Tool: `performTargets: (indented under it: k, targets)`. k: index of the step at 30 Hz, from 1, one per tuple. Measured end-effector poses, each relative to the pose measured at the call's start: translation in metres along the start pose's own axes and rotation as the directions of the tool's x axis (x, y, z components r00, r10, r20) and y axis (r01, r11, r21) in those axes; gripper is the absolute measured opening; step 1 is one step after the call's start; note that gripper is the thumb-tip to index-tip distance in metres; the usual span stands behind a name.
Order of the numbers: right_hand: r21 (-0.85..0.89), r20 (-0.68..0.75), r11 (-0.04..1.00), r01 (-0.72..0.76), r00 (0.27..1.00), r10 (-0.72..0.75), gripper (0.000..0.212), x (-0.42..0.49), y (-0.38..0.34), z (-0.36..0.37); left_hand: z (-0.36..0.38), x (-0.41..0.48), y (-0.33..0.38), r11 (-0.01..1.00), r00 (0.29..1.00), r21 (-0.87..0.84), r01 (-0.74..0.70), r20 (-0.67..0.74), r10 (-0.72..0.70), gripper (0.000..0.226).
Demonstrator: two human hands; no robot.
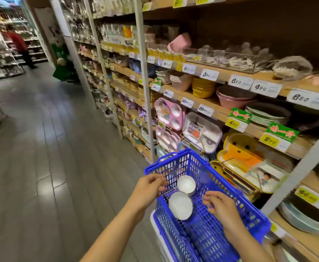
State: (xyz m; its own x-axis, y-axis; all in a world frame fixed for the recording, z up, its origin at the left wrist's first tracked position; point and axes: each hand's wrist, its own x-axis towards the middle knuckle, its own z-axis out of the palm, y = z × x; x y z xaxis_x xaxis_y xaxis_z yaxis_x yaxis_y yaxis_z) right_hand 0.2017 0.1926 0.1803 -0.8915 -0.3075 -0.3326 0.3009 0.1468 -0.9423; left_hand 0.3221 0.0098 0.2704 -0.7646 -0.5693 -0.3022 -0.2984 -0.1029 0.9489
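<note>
Two bowls [180, 205] already loaded in the basket [221, 178] beside the right-hand shelves [219, 113], left hand [151, 188] curled round its left rim, right hand [219, 203] bent-fingered over its right side, hold there impossible to tell, likely only further picking and carrying off left to do.

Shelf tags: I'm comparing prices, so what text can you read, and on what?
"650": large white tag, far right.
"490": white tag left of it.
"650": next white tag leftward.
"490": left yellow tag.
"220": right yellow tag.
"均一价": green sign above each.
Tags farther left: too blurred to trust.
Blue basket: none.
</note>
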Motion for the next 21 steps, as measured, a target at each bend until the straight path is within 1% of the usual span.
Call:
performTargets:
  k: [4, 8, 11, 15, 17, 20, 21]
  targets:
    - [-0.017, -0.032, 0.994, -0.104, 0.994, 0.103, 0.013, 0.037, 0.027, 0.013, -0.005, 0.043, -0.022, 0.993, 0.994, 0.058, 0.099, 0.045, -0.102, 0.017]
    - [0.004, -0.108, 0.977, -0.213, 0.971, 0.212, 0.013, 0.081, 0.06, 0.025, -0.002, 0.099, -0.041, 0.973, 0.979, 0.183, 0.14, 0.121, -0.164, 0.011]
    - [0.037, -0.162, 0.954, -0.297, 0.94, 0.299, 0.011, 0.114, 0.086, 0.032, 0.003, 0.147, -0.054, 0.944, 0.957, 0.283, 0.167, 0.183, -0.224, 0.014]
    - [0.063, -0.216, 0.91, -0.409, 0.885, 0.412, 0.011, 0.147, 0.114, 0.036, 0.01, 0.208, -0.065, 0.867, 0.907, 0.468, 0.171, 0.269, -0.325, 0.021]
    - [0.041, -0.243, 0.893, -0.449, 0.862, 0.445, 0.016, 0.159, 0.125, 0.039, 0.014, 0.234, -0.069, 0.831, 0.887, 0.532, 0.165, 0.289, -0.361, 0.021]
    - [-0.003, -0.291, 0.858, -0.514, 0.821, 0.492, 0.028, 0.174, 0.138, 0.048, 0.021, 0.269, -0.077, 0.801, 0.867, 0.572, 0.176, 0.296, -0.402, 0.015]
    - [-0.001, -0.301, 0.848, -0.53, 0.809, 0.505, 0.028, 0.177, 0.141, 0.052, 0.025, 0.28, -0.082, 0.79, 0.856, 0.587, 0.177, 0.304, -0.417, 0.015]
